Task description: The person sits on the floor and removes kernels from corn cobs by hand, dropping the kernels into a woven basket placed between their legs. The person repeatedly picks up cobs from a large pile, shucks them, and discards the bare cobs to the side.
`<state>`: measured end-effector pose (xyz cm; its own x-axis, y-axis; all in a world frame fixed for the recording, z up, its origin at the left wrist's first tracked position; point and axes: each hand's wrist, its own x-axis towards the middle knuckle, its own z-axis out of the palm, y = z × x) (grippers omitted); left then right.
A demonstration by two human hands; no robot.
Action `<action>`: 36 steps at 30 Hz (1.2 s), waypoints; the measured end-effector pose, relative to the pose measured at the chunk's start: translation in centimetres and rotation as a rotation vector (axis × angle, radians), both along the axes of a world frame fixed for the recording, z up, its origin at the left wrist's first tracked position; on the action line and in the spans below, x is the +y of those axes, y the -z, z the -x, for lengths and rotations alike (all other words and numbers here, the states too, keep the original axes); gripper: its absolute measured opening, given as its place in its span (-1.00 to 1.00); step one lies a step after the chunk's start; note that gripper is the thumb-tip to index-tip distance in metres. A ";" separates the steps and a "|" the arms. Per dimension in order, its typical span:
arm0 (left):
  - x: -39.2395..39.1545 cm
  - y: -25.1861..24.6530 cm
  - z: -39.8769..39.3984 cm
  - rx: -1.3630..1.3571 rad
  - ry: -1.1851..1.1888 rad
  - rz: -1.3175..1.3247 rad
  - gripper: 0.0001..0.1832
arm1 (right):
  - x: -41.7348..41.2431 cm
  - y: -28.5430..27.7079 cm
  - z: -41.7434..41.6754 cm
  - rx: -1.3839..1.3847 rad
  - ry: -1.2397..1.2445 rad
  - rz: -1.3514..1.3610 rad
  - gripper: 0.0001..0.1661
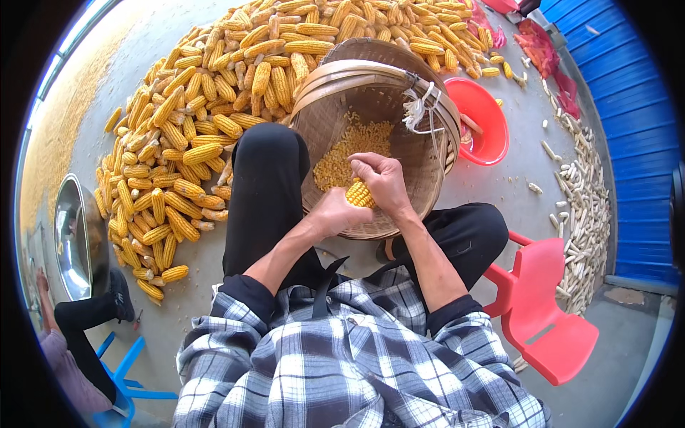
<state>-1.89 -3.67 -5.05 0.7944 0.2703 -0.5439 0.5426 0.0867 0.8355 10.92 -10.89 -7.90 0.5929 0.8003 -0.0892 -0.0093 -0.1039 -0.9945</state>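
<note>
Between my knees stands a woven bamboo basket (321,128), with loose corn kernels (342,155) on its bottom. Over its near side my left hand (338,209) grips an ear of corn (360,195) with yellow kernels. My right hand (381,179) is against the same ear from the right, its fingers curled near the ear's far end. Part of the ear is hidden by both hands. Whether the right fingers hold anything else cannot be seen. A knotted white cord (420,109) hangs from the basket's rim.
A large heap of corn ears (176,150) spreads ahead and left. Right of the basket is a red plastic basin (495,123); bare cobs (583,214) lie along the blue wall (642,134). A red chair (551,310) stands right. At left, another person sits by a metal basin (72,235).
</note>
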 end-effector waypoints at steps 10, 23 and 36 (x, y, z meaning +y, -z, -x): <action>-1.7 1.4 -0.5 0.128 0.135 -0.708 -0.43 | 0.6 1.7 -1.3 0.315 0.179 0.161 -0.45; -0.4 0.9 -0.5 -0.154 -0.106 0.116 -0.73 | 0.1 0.9 -1.6 0.133 -0.038 0.012 -0.79; 1.0 0.2 0.0 -0.143 -0.274 0.456 -0.75 | -0.6 -1.3 -1.6 0.193 -0.175 0.077 -0.61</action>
<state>-1.86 -2.68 -5.26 0.8028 0.2400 -0.5459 0.3328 0.5792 0.7441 12.47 -11.44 -6.56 0.4120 0.8759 -0.2513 -0.1732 -0.1955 -0.9653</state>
